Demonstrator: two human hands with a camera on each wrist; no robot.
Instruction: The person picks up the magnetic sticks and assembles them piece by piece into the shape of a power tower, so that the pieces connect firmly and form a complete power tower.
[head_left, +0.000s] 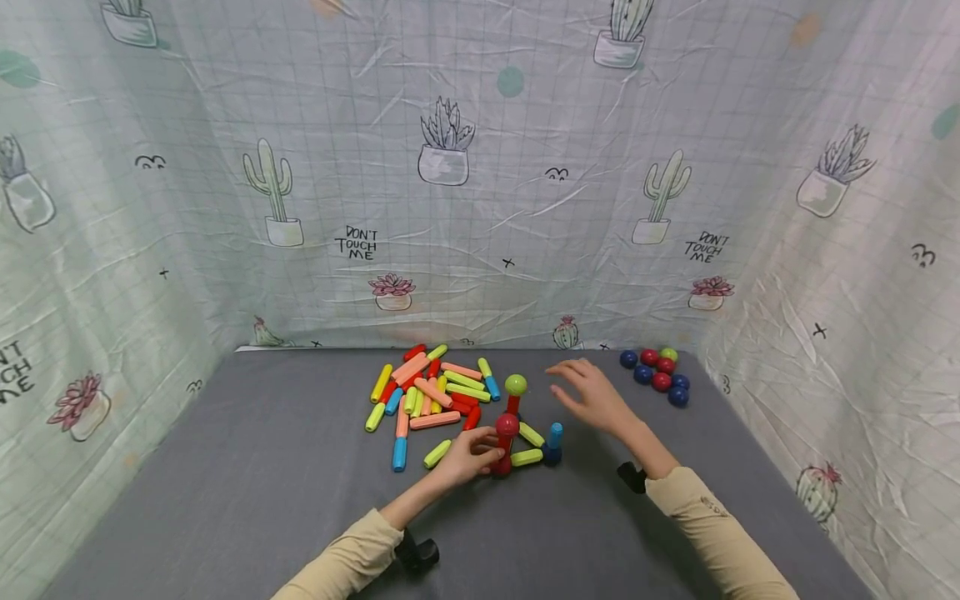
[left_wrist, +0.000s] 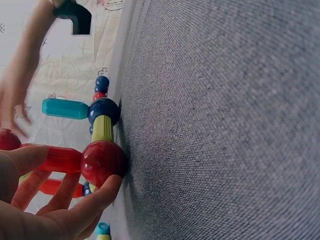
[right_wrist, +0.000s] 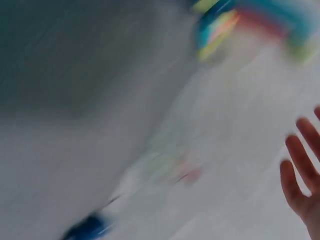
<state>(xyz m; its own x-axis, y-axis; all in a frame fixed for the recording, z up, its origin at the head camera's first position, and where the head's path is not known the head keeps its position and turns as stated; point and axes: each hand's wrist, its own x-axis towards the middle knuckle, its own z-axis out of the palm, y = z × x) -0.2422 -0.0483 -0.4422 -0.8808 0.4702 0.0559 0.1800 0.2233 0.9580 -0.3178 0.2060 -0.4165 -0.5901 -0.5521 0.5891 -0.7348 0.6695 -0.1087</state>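
My left hand (head_left: 467,460) holds an upright red rod (left_wrist: 59,159) with its thumb and fingers, at the near left corner of a small ball-and-rod frame. One red ball (head_left: 507,425) tops that rod and another red ball (left_wrist: 102,161) sits at its foot, a fingertip against it. Yellow-green rods (head_left: 527,457) run along the table to a dark blue ball (head_left: 552,456) that carries an upright blue rod (head_left: 555,433). Behind rises a second red rod (head_left: 513,405) under a green ball (head_left: 515,384). Right of the frame, my right hand (head_left: 597,400) hovers with spread fingers, holding nothing.
A loose pile of rods, red, yellow, blue, salmon (head_left: 435,421) and green, lies left of and behind the frame. At the back right is a cluster of blue, red and green balls (head_left: 662,381). A patterned cloth (head_left: 510,208) encloses the grey table (head_left: 247,467).
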